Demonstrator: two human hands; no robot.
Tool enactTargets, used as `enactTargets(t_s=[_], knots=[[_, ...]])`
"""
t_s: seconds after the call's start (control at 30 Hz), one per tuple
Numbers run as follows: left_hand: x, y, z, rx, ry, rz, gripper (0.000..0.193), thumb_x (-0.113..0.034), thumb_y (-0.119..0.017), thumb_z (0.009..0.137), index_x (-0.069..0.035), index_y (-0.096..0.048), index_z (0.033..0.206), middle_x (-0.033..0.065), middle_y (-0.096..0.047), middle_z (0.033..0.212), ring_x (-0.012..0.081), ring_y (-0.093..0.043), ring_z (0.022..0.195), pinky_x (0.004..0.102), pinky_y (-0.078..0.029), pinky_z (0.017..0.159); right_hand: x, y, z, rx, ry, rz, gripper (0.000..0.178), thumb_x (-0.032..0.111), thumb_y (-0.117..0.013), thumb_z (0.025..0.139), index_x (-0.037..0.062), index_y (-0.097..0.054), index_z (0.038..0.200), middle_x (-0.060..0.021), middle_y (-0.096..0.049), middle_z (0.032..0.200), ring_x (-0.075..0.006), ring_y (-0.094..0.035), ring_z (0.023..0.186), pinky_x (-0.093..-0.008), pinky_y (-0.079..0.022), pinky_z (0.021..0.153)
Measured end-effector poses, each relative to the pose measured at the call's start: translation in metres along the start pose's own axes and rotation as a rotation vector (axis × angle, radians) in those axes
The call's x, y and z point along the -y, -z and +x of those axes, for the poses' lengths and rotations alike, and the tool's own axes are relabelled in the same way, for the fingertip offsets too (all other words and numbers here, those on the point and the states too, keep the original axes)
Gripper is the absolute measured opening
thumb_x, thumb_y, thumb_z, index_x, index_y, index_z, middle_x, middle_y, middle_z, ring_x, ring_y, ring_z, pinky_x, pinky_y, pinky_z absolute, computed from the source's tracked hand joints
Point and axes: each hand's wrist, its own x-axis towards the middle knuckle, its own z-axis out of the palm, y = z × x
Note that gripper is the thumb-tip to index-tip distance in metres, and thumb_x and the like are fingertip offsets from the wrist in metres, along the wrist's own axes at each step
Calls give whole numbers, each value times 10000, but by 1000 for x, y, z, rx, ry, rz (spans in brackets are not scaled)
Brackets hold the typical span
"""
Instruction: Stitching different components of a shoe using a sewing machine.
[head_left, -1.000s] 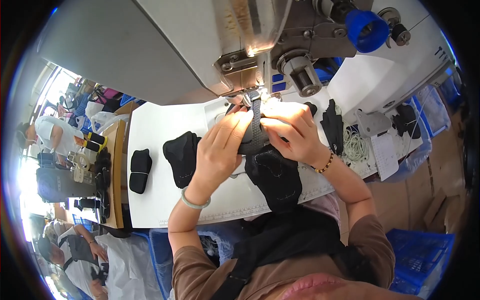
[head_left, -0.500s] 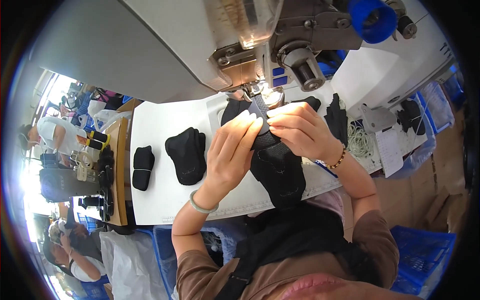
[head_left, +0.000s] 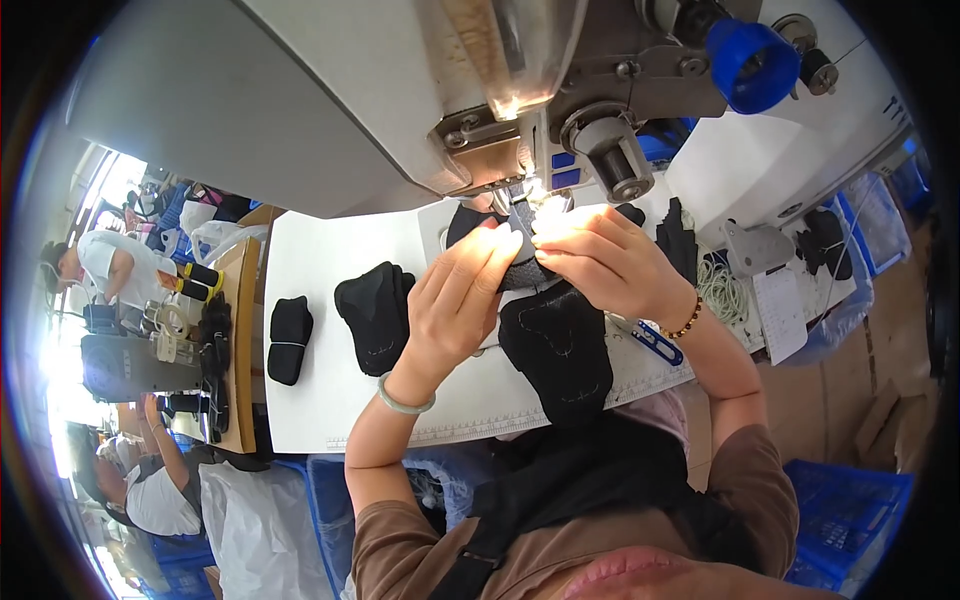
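Both my hands are at the sewing machine (head_left: 400, 90), just below its lit needle area. Between them is a dark grey textured fabric piece (head_left: 520, 272), which runs up under the machine's foot. My left hand (head_left: 455, 280) pinches its left edge with thumb and fingers. From the other side, my right hand (head_left: 610, 258) pinches the right edge, its fingertips bright in the lamp light. Below lie black shaped fabric pieces (head_left: 557, 350) with pale stitched outlines, hanging slightly over the table edge. Needle and stitch line are lost in glare.
On the white table (head_left: 310, 250), a stack of black pieces (head_left: 375, 315) and a tied black bundle (head_left: 289, 345) lie left. Blue-handled snips (head_left: 658, 345) and coiled pale cord (head_left: 718, 290) lie right. A blue crate (head_left: 845, 520) stands lower right. Two people work at left.
The grey piece has moved up toward the needle, apart from the black pieces below. More of the blue-handled snips shows beside my right wrist. Both hands keep their pinch.
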Motion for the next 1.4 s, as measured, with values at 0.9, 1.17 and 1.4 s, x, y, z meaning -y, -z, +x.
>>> enactTargets(t_s=[0.9, 1.17, 1.4], knots=[[74, -22, -7, -11, 653, -532, 215, -80, -585, 830, 52, -630, 994, 157, -651, 960, 229, -620, 817, 317, -473, 781, 10, -29, 3, -87, -258, -234, 305, 142, -702, 751, 121, -632, 1048, 4, -561, 1052, -177, -533, 961, -373, -424, 846], [101, -30, -10, 264, 1281, -1606, 197, -28, -571, 830, 74, -590, 998, 153, -648, 928, 205, -659, 763, 300, -568, 693, 8, -23, -3, -71, -268, -186, 308, 131, -704, 752, 133, -628, 1050, 7, -559, 1061, -173, -519, 954, -356, -400, 849], [69, -21, 0, 115, 1234, -1583, 241, -99, -568, 782, 76, -600, 945, 191, -662, 830, 245, -667, 642, 312, -573, 619, 7, -22, -1, -84, -233, -171, 319, 129, -703, 752, 138, -624, 1061, 11, -560, 1084, -169, -522, 983, -344, -387, 852]])
